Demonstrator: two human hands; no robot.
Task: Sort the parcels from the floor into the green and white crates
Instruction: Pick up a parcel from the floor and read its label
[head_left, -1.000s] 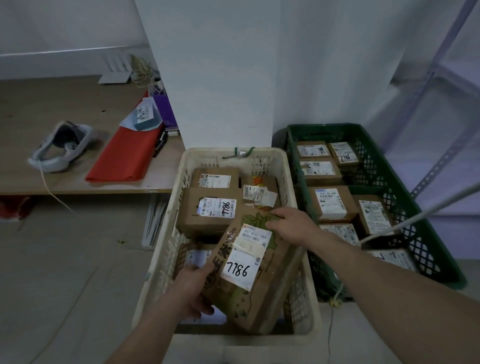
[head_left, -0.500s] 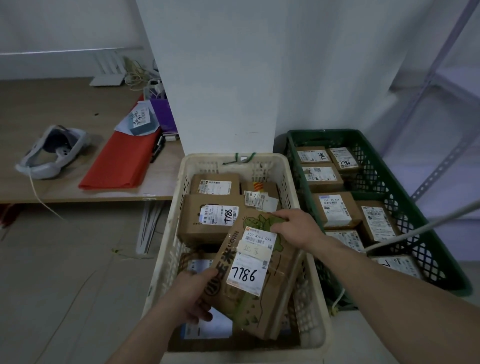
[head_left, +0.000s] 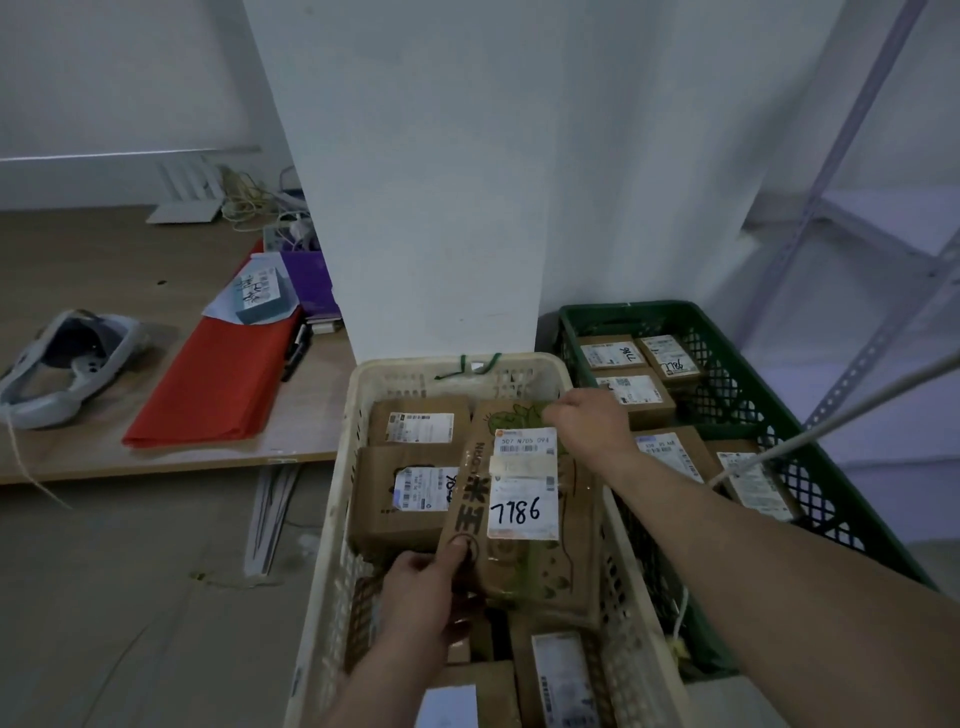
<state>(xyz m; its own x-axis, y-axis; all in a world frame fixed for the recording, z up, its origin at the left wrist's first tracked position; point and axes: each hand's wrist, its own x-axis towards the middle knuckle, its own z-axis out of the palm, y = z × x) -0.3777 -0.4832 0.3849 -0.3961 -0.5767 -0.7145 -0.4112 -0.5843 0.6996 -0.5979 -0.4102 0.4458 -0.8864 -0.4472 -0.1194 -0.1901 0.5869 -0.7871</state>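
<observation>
Between fingers, over white crate: parcel marked 7186; left hand pinches near corner, right hand grips far edge. Likely placing step; next, lower flat, release.

A single wide-angle view is taken from head height, directed forward and down. The left hand and right hand, gripping a 7186-labelled parcel, are seen at close range. The white crate is framed beneath the fingers, the green crate just right of them, a white pillar beyond, a table well to their left.
</observation>
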